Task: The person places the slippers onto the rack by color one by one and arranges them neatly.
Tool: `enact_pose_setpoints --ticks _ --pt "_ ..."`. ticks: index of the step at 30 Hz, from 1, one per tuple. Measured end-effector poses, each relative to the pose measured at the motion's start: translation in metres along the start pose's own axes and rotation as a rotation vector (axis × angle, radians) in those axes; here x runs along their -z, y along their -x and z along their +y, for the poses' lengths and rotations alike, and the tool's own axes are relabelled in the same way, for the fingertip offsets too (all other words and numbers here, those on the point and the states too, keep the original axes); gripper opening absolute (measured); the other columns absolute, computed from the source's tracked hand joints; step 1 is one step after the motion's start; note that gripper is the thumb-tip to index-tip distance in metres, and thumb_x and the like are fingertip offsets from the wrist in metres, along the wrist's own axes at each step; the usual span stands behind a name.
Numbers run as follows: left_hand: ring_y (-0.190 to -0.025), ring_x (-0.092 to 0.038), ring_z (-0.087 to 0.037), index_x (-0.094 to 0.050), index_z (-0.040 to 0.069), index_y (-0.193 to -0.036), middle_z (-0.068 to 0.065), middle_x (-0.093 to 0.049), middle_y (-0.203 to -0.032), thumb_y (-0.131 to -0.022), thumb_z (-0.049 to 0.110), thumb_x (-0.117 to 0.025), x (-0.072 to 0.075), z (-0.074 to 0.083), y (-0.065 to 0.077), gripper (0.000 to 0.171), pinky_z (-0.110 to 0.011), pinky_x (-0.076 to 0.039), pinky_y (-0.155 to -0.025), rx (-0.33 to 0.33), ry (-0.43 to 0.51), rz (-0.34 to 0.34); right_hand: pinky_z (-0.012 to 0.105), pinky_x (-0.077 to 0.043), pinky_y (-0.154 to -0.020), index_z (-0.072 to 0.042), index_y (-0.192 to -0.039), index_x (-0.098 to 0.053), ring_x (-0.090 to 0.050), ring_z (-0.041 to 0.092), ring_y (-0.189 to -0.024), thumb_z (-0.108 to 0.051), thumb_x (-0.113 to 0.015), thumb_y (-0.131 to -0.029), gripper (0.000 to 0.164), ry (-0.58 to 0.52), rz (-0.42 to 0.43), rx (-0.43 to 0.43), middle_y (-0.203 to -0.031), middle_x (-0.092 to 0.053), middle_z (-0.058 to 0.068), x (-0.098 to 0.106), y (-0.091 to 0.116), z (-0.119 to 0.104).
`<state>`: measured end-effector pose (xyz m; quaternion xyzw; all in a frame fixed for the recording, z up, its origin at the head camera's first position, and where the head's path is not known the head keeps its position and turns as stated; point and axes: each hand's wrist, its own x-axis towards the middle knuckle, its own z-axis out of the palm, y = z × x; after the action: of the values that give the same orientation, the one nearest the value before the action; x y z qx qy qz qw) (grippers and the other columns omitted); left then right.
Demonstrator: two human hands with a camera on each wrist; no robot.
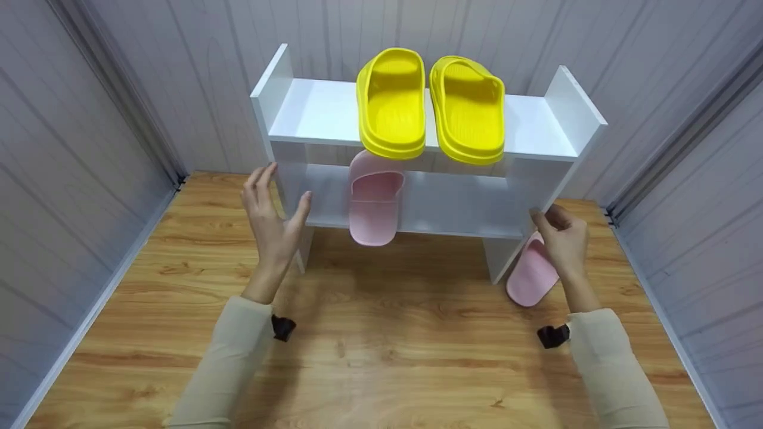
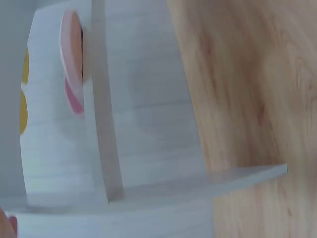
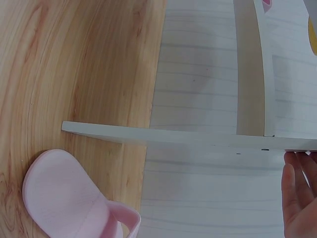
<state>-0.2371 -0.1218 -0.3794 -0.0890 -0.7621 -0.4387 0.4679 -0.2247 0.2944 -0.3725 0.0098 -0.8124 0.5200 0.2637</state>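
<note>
A white two-tier shoe rack (image 1: 322,110) stands on the floor between the two hands. My left hand (image 1: 271,223) is at its left side panel, fingers spread along the outer side and thumb toward the front. At the right side panel (image 3: 198,136), the fingertips of my right hand (image 1: 566,241) touch the outer face. Two yellow slippers (image 1: 396,101) (image 1: 471,113) sit side by side on the top shelf, heels over the front edge. One pink slipper (image 1: 374,223) lies on the lower shelf, its toe partly hidden. Its mate, another pink slipper (image 3: 69,193), is on the floor beside the right panel, partly behind my right hand.
Pale panelled walls (image 1: 89,179) rise at the left, right and back. Wood-patterned flooring (image 1: 381,357) stretches in front of the rack and under its lower shelf. A small black wrist camera (image 1: 283,328) is at the left cuff, with another (image 1: 553,336) at the right.
</note>
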Motion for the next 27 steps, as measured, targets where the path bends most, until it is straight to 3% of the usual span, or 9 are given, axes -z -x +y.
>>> enact_pose_setpoints --ticks 2,5,9,13,18,22,27 --pt "-0.120 -0.028 -0.021 -0.038 -0.001 -0.128 -0.015 -0.033 -0.128 -0.074 0.021 -0.070 0.002 -0.005 -0.004 0.066 -0.033 -0.023 -0.098 0.094 -0.013 -0.055 0.015 -0.045 -0.063 0.006 -0.100 -0.064 -0.059 0.004 -0.072 -0.013 -0.061 -0.082 0.026 0.001 0.006 0.004 -0.080 -0.065 0.001 0.000 0.000 0.000" --pt "-0.123 -0.026 -0.025 -0.030 -0.001 -0.133 -0.016 -0.031 -0.132 -0.077 0.023 -0.068 0.005 -0.013 -0.006 0.072 -0.038 -0.022 -0.099 0.254 -0.003 -0.199 0.015 -0.045 -0.062 0.007 -0.100 -0.064 -0.059 0.004 -0.072 -0.012 -0.061 -0.082 0.026 0.003 0.012 0.011 -0.080 -0.065 0.001 0.000 0.000 -0.001" --pt "-0.114 -0.041 -0.032 -0.038 0.000 -0.129 -0.018 -0.045 -0.123 -0.081 0.022 -0.063 0.005 -0.022 -0.007 0.059 -0.045 -0.035 -0.091 0.413 0.068 -0.345 0.015 -0.045 -0.061 0.006 -0.099 -0.064 -0.059 0.004 -0.071 -0.013 -0.061 -0.081 0.026 0.003 0.012 0.006 -0.080 -0.065 0.003 0.000 -0.002 0.004" --pt "-0.103 -0.051 -0.032 -0.049 -0.004 -0.118 -0.020 -0.054 -0.113 -0.084 0.020 -0.060 0.004 -0.027 -0.007 0.043 -0.041 -0.044 -0.081 0.498 0.107 -0.388 0.015 -0.045 -0.062 0.003 -0.098 -0.065 -0.060 0.005 -0.072 -0.016 -0.063 -0.081 0.026 0.008 0.016 -0.014 -0.080 -0.065 0.002 -0.001 -0.007 0.020" --pt "-0.095 -0.057 -0.029 -0.057 -0.006 -0.110 -0.021 -0.059 -0.103 -0.087 0.019 -0.055 0.002 -0.028 -0.010 0.034 -0.038 -0.048 -0.075 0.506 0.025 -0.344 0.016 -0.045 -0.061 0.002 -0.098 -0.066 -0.060 0.006 -0.070 -0.016 -0.064 -0.080 0.025 0.006 0.026 -0.012 -0.078 -0.065 0.000 0.000 -0.010 0.027" --pt "-0.089 -0.059 -0.031 -0.060 -0.008 -0.103 -0.023 -0.060 -0.098 -0.087 0.013 -0.053 0.003 -0.028 -0.012 0.027 -0.041 -0.049 -0.071 0.435 -0.037 -0.321 0.015 -0.045 -0.060 0.005 -0.097 -0.065 -0.059 0.005 -0.069 -0.013 -0.062 -0.081 0.025 -0.004 0.022 0.007 -0.078 -0.065 0.001 0.000 -0.005 0.011" --pt "-0.083 -0.060 -0.035 -0.060 -0.012 -0.096 -0.027 -0.060 -0.092 -0.087 0.008 -0.051 0.004 -0.028 -0.013 0.024 -0.044 -0.049 -0.067 0.336 -0.077 -0.346 0.015 -0.045 -0.060 0.010 -0.101 -0.061 -0.059 0.005 -0.070 -0.013 -0.061 -0.082 0.030 -0.026 -0.022 -0.013 -0.080 -0.065 0.001 0.002 -0.002 0.000"
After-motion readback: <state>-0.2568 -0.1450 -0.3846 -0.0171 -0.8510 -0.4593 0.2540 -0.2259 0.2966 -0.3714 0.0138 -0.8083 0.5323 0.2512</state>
